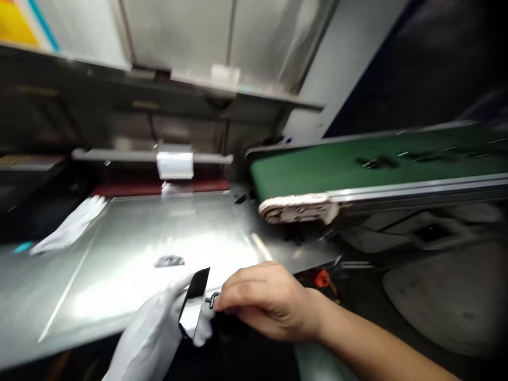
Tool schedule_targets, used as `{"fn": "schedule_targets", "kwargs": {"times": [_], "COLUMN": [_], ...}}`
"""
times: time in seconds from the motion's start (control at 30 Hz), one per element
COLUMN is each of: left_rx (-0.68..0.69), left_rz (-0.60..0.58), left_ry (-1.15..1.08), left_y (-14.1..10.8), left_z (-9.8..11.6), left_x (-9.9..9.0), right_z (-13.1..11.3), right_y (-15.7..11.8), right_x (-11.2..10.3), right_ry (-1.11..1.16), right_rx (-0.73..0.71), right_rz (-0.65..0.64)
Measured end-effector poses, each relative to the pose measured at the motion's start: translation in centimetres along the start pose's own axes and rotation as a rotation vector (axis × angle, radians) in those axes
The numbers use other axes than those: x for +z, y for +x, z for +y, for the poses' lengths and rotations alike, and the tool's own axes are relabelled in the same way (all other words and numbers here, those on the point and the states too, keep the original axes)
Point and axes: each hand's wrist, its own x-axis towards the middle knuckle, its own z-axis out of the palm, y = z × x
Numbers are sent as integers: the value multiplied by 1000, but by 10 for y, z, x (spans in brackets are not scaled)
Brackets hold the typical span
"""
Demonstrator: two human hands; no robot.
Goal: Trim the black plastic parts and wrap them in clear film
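My left hand (159, 317), in a white glove, grips a glossy black flat piece (194, 301) that stands tilted and reflects light on its lower half. My right hand (270, 301) is bare, its thumb and forefinger pinched on a small dark bent piece (211, 300). That piece sits just right of the glossy one; whether the two touch I cannot tell. Both hands are at the near edge of a shiny metal worktop (127, 227). A small clear or dark flat item (169, 261) lies on the worktop beyond my left hand.
An empty-looking white glove (71, 225) lies at the worktop's left. To the right runs a green conveyor belt (309, 169) with several small dark parts (376, 162) on it. A bar with a white roll (174, 163) stands at the back. Something orange-red (322, 278) is below right.
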Motion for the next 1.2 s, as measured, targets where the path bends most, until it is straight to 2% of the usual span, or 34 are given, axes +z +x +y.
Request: {"fn": "schedule_targets", "kwargs": {"times": [0.03, 0.1, 0.17, 0.3, 0.47, 0.73, 0.83, 0.97, 1.07, 1.2], "left_rx": [-148, -345, -418, -459, -469, -459, -471, -503, -528, -524], "left_rz": [97, 177, 172, 157, 143, 148, 143, 159, 159, 174], "left_ry": [-289, -727, -887, -1040, -1136, -1196, -1176, -1170, -1180, -1195], "left_y": [-15, -37, -50, -68, -80, -80, -75, -71, -71, -69], "left_z": [-2, -6, -12, -27, -42, -47, -46, -46, -46, -47], "left_x": [4, 10, 15, 19, 27, 40, 44, 47, 48, 49], "right_z": [-2, 3, 13, 25, 25, 17, 13, 10, 12, 16], "right_y": [-2, -7, -13, -25, -35, -52, -59, -64, -65, -62], "right_x": [18, 44, 63, 85, 99, 118, 124, 127, 129, 131], "right_ry": [112, 229, 295, 333, 355, 556, 678, 902, 1039, 1110], "right_rx": [6, 53, 69, 58, 103, 281, 468, 761, 864, 936], "right_rz": [28, 45, 57, 6, -1, 229, 292, 283, 283, 218]}}
